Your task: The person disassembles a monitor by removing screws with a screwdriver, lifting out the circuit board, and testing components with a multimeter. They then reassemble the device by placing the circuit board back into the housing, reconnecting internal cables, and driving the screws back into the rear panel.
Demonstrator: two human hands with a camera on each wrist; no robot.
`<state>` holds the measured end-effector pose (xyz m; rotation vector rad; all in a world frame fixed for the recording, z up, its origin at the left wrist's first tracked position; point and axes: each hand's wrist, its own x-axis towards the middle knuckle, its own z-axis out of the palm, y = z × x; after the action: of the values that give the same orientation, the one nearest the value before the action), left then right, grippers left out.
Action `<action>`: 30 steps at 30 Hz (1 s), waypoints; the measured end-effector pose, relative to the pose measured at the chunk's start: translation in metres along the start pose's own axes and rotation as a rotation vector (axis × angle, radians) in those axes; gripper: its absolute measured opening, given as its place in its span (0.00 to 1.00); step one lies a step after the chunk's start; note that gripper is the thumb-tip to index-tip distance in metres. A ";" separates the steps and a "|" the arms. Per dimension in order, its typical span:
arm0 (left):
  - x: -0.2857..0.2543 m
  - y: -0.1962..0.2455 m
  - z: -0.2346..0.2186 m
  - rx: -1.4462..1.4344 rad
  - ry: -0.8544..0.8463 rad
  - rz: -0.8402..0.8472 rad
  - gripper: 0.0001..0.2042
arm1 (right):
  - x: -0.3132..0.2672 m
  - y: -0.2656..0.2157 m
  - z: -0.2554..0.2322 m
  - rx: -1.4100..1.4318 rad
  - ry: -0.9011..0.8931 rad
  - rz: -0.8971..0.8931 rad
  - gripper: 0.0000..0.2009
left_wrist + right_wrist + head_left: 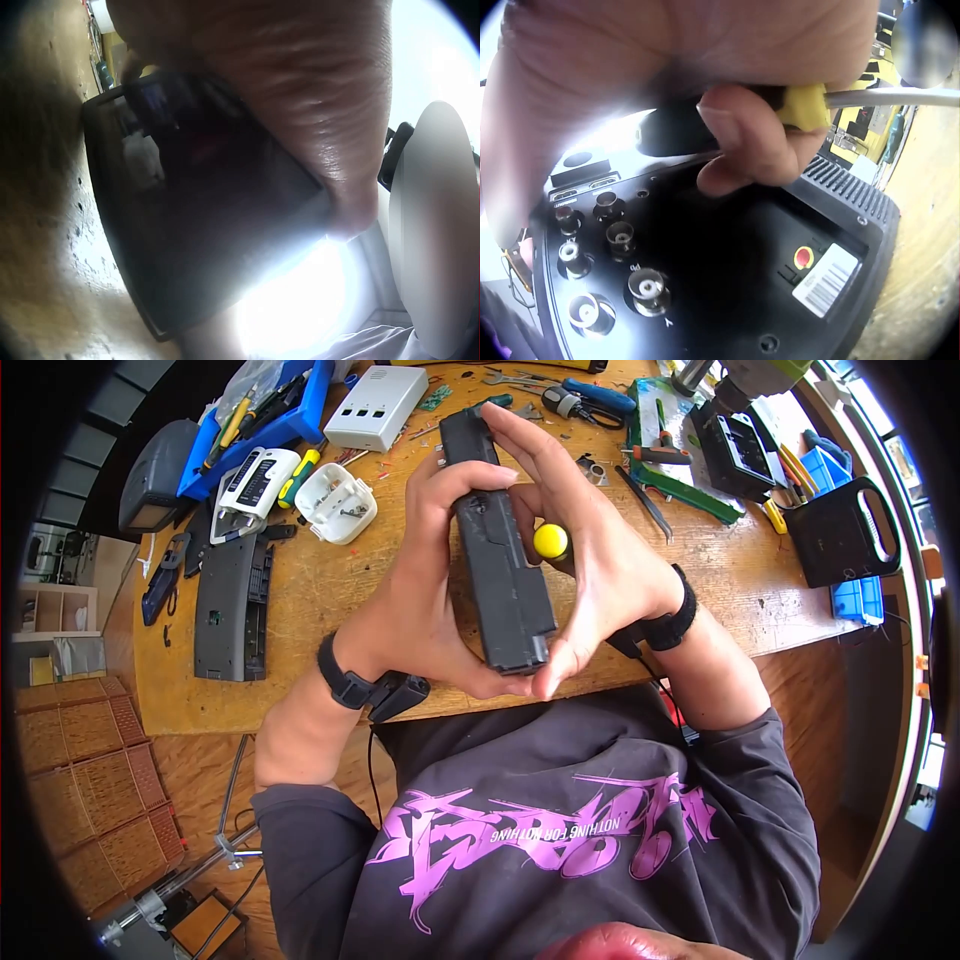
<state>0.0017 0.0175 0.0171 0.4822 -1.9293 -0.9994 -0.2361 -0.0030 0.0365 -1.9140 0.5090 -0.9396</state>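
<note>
Between both hands stands a black electronic device (500, 575), its narrow side facing up. The left hand (425, 565) grips it from the left, thumb at the near end. In the left wrist view the device's glossy dark face (202, 202) lies beside that palm. The right hand (600, 550) touches its other side and holds a screwdriver with a yellow end (550, 541). The right wrist view has fingers (757, 146) curled round the handle near a yellow part (808, 107) and metal shaft (892, 97), above the device's connector panel (705, 262). The screwdriver's tip is hidden.
A dark grey casing (230, 610) and a white box of small parts (337, 503) lie left on the wooden table (330, 590). Behind are a blue tray (300, 420) and a white device (377, 405). Tools, a green board (700, 500) and black housings (840, 535) stand right.
</note>
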 end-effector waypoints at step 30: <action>0.000 -0.008 -0.007 -1.035 0.379 -0.469 0.62 | 0.009 -0.017 -0.015 -0.597 0.439 -0.365 0.24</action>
<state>0.0071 0.0090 0.0125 0.4548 -0.7808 -1.8646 -0.2426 -0.0090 0.0591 -2.3882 0.7749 -1.6017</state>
